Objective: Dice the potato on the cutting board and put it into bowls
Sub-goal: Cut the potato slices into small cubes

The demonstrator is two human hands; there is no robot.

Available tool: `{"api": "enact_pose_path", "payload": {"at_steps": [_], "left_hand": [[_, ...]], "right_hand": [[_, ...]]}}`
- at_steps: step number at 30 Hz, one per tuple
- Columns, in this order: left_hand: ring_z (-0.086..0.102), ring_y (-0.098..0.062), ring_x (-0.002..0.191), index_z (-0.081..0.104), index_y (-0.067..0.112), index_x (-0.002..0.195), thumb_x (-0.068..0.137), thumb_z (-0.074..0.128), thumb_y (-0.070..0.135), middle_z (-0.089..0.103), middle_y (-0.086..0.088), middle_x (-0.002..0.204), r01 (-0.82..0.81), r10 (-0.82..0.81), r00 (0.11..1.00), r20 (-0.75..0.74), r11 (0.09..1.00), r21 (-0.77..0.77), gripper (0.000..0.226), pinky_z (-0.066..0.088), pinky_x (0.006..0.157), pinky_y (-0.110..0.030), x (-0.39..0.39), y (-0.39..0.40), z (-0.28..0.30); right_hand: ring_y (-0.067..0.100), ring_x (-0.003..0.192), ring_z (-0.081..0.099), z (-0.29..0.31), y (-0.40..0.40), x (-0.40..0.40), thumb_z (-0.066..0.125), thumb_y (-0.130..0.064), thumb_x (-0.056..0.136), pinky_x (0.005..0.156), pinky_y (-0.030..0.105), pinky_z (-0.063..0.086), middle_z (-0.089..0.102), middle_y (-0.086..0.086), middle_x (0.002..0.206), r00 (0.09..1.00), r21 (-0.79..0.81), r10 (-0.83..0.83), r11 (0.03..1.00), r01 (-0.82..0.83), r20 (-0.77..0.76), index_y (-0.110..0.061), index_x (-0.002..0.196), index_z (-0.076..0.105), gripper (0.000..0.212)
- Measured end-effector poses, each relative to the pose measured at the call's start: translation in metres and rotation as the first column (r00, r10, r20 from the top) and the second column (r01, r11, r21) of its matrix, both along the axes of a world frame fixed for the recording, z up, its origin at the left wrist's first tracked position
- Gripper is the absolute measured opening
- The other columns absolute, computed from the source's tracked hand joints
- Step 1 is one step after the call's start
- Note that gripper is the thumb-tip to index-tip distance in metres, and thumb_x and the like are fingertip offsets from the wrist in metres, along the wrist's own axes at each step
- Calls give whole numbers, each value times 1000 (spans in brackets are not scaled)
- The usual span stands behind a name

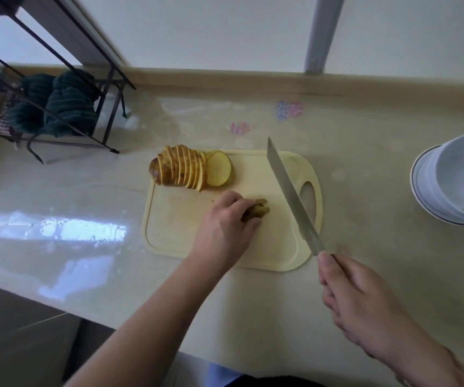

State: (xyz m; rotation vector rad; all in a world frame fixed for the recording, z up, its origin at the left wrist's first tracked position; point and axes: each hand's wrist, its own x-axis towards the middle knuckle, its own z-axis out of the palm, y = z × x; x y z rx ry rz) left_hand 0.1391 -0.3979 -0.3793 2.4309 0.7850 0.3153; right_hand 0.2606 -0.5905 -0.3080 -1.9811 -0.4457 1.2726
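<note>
A pale yellow cutting board [169, 230] lies on the counter. At its far left corner sits a sliced potato [182, 170], its slices leaning together in a row, the end slice facing right. In the board's middle my left hand [225, 227] holds down a small stack of potato slices [256, 210] with curled fingers. My right hand [365, 303] grips the handle of a long knife [289, 188], whose blade slants over the board's right side, just right of the stack and apart from it. White bowls [460, 180] are stacked at the right.
A black wire rack [66, 79] holding a dark green cloth [63, 107] stands at the back left. The counter's back ledge [225, 76] and wall run behind the board. The counter's front edge is close to my body.
</note>
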Motion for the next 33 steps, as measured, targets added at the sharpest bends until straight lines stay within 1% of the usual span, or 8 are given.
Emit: {"api": "enact_pose_path", "payload": {"at_steps": [4,8,13,17,22,27,30,33], "left_hand": [[66,-27,86,72,5,122,81,85,12,65,-10,108,11,-12,999,-40,1000,-27,44,58,80,-36,1,11,4],[63,-22,80,75,5,117,80,84,8,66,-9,103,81,-84,996,-30,993,-88,38,57,76,-35,1,22,3],[62,-27,73,77,3,103,74,80,14,65,-12,93,78,-78,997,4,993,-93,32,57,66,-37,10,15,-7],[63,-24,80,76,4,109,76,83,10,65,-12,105,107,-104,994,46,990,-92,34,58,71,-35,4,18,-6],[67,-21,85,77,3,109,75,83,0,70,-9,103,167,-163,984,68,984,-54,35,55,75,-28,2,27,-6],[63,-15,85,78,3,102,71,88,0,69,-10,99,191,-182,979,89,975,-115,32,52,74,-19,12,18,-2],[65,-21,84,76,4,105,73,89,5,67,-10,103,207,-204,978,53,975,-83,35,55,73,-26,14,19,1],[66,-27,88,75,3,109,78,87,10,67,-13,106,232,-234,970,64,972,32,34,53,78,-29,11,15,0]], "right_hand": [[6,38,38,-1,7,-3,33,-80,80,50,24,28,45,-7,48,996,0,56,998,-56,72,-33,76,54,52],[5,41,39,0,8,-10,31,-73,75,51,29,32,46,-8,49,992,2,96,995,-96,76,-36,69,51,42],[5,43,37,-6,6,-20,32,-73,79,48,26,32,42,-7,50,989,-10,143,990,-142,32,-27,67,45,49],[5,42,31,-10,3,-12,30,-84,76,44,21,27,37,-7,51,995,-31,103,994,-103,-11,-21,72,43,64],[4,43,30,-10,4,-17,32,-75,78,47,26,27,37,-7,52,992,-27,119,992,-121,-46,-28,69,45,50],[5,40,31,-9,6,-10,33,-73,78,40,18,27,37,-6,51,995,-44,89,995,-91,-33,-17,74,41,57],[5,40,32,-9,6,-7,33,-75,78,41,16,27,39,-6,51,995,-43,98,994,-99,-11,-19,74,42,57],[5,42,32,-8,4,-4,32,-81,80,46,24,28,39,-6,52,994,-41,104,994,-104,9,-18,75,42,63]]}}
